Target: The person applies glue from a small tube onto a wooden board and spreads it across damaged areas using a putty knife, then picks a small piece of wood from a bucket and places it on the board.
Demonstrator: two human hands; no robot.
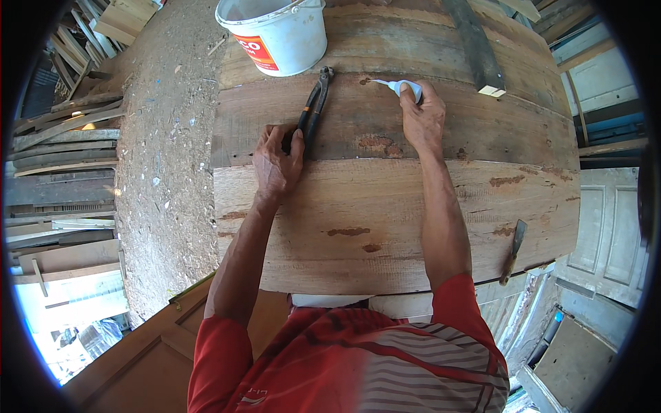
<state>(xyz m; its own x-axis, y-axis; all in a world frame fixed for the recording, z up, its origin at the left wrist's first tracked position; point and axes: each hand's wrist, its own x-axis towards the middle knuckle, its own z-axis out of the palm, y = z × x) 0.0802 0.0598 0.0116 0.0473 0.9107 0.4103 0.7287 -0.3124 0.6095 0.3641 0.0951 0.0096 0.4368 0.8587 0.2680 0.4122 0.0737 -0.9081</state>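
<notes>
Shirt: red with grey stripes, mine, at the near edge of the bench point(385, 234).
Bench: wide weathered planks laid side by side, carrying everything I work with.
Chisel point(513, 251): lying alone near the right near corner, well apart from both hands, probably set aside there so it stays out of the way.
Left hand point(277, 162): resting on the left part of the bench, fingers curled loosely around the near ends of the pincers' handles, thumb on the right side; it looks like a light hold, more steadying than squeezing.
Pincers point(313, 110): dark handles with an orange stripe, lying flat on the planks and running away from me, head pointing to the far edge, just short of the bucket.
Right hand point(421, 117): reached farther out than the left, closed around the small glue bottle, back of the hand up.
Glue bottle point(403, 86): white, held tilted low with its thin nozzle pointing left at a reddish-brown damaged spot point(365, 80) in the wood; I judge it is held that way to feed the crack.
Bucket point(275, 31): white plastic, at the far left corner, beyond the pincers.
Dark batten point(475, 45): lying across the far right corner, apart from my right hand.
</notes>
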